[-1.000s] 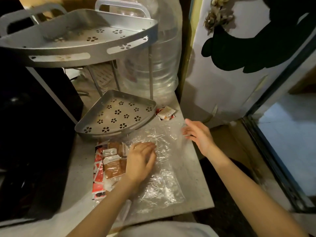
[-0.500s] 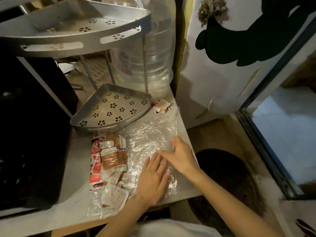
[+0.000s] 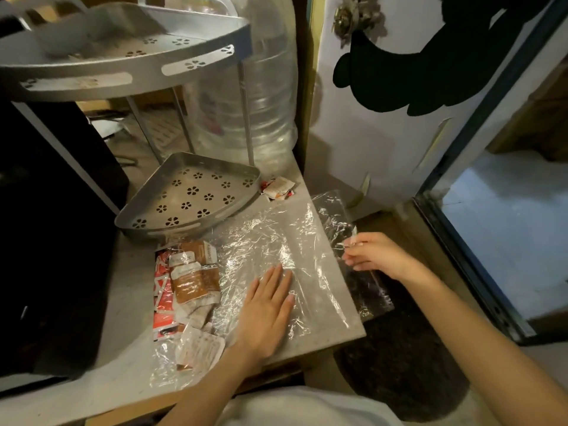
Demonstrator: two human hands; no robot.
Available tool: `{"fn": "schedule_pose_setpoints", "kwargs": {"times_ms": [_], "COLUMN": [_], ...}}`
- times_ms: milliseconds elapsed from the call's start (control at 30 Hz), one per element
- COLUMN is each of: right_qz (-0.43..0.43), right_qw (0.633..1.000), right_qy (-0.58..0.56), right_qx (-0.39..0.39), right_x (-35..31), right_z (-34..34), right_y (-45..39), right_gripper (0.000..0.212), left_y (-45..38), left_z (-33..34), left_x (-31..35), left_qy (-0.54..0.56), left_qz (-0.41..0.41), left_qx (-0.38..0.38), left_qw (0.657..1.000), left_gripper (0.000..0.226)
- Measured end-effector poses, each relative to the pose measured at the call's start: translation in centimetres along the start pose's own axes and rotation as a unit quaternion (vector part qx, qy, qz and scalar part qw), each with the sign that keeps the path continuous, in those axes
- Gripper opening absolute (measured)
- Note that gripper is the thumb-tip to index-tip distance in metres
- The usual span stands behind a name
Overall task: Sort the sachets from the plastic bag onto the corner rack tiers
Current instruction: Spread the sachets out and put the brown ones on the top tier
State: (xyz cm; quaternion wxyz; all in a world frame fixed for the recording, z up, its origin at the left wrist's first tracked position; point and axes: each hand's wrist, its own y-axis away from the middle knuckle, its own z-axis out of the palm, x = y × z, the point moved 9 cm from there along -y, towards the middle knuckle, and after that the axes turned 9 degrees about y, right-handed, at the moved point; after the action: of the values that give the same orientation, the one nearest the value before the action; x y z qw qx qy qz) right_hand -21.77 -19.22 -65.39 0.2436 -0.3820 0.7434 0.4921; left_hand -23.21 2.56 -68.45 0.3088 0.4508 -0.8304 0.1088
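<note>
Progress: I judge the sort not yet begun. Both tiers of the corner rack (image 3: 196, 195) show bare perforated metal with flower-shaped holes.

Sachets (image 3: 190, 281): a loose heap of flat brown, red and white packets lies near left on the grey countertop (image 3: 129, 302), inside the clear plastic bag (image 3: 276, 241). A few stray sachets (image 3: 278, 187) lie right of the lower tier.

The bag is thin, crinkled and glossy. My left hand (image 3: 267, 312) presses flat on it, fingers straight. My right hand (image 3: 373, 255) pinches its right edge beyond the counter.
</note>
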Motion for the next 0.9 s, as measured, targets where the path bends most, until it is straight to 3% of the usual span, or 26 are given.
{"fn": "schedule_pose_setpoints", "kwargs": {"times_ms": [133, 233, 300, 400, 467, 567, 700, 900], "right_qz": [0.024, 0.012, 0.006, -0.05, -0.105, -0.179, -0.263, -0.319], "right_qw": [0.994, 0.981, 0.965, 0.916, 0.878, 0.86, 0.865, 0.872], "right_qy": [0.086, 0.147, 0.203, 0.326, 0.394, 0.413, 0.386, 0.364], "right_qx": [0.057, 0.123, 0.164, 0.229, 0.252, 0.241, 0.184, 0.067], "right_x": [1.6, 1.7, 1.0, -1.6, -3.5, -6.1, -8.4, -10.8], "right_z": [-1.2, -1.2, -1.3, -0.8, 0.2, 2.4, 6.1, 12.1], "right_y": [-1.0, -1.7, -1.5, -0.4, 0.3, 1.0, 2.4, 2.4], "right_gripper": [0.024, 0.046, 0.06, 0.061, 0.054, 0.046, 0.043, 0.06], "left_y": [-0.1, -0.5, -0.7, -0.6, -0.4, 0.1, 0.7, 5.0], "left_z": [0.3, 0.4, -0.3, -2.1, -3.8, -6.5, -9.6, -12.2], "left_x": [-0.1, -0.3, -0.3, -0.2, 0.3, 0.8, -0.9, -4.2], "left_qy": [-0.001, 0.036, 0.119, 0.243, 0.247, 0.215, 0.13, 0.029], "left_qz": [0.002, -0.003, -0.02, -0.042, -0.029, -0.002, -0.015, -0.084], "left_qx": [-0.02, -0.038, -0.043, -0.017, 0.019, 0.076, 0.14, 0.229], "left_qw": [1.0, 0.999, 0.992, 0.969, 0.969, 0.974, 0.981, 0.969], "left_gripper": [0.084, 0.076, 0.068, 0.046, 0.045, 0.051, 0.054, 0.07]}}
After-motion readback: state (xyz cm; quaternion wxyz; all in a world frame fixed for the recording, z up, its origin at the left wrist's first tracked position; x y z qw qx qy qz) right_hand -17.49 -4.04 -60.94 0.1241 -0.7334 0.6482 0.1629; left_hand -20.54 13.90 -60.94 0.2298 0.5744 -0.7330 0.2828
